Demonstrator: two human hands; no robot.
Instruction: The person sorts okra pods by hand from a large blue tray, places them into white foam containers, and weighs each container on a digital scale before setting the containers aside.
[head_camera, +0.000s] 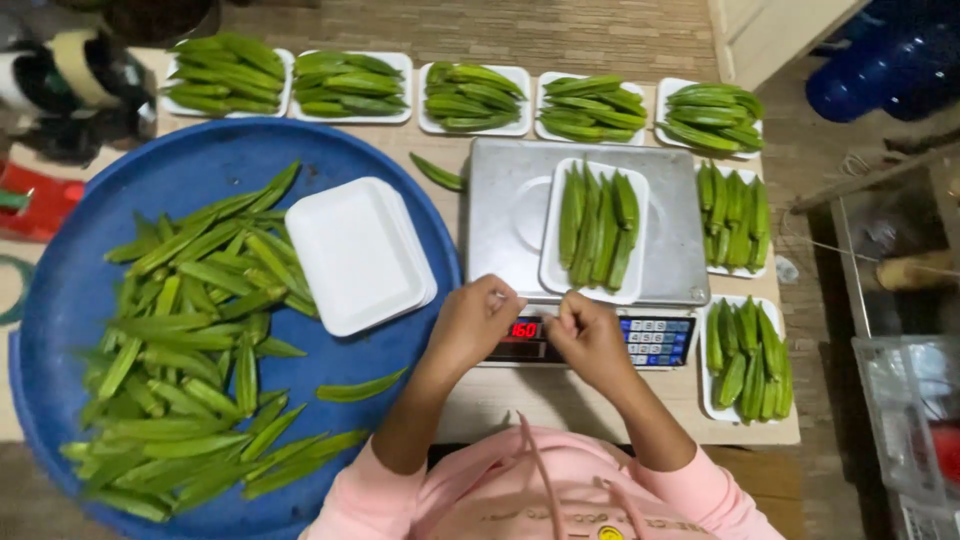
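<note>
Steel scale (510, 200) | okra tray (595, 232) just beyond fingers (500, 296) | both hands clenched, empty

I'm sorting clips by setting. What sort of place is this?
Likely a small produce-packing station: a digital scale weighing a foam tray of okra, filled trays lined along the table, loose okra in a blue tub.
</note>
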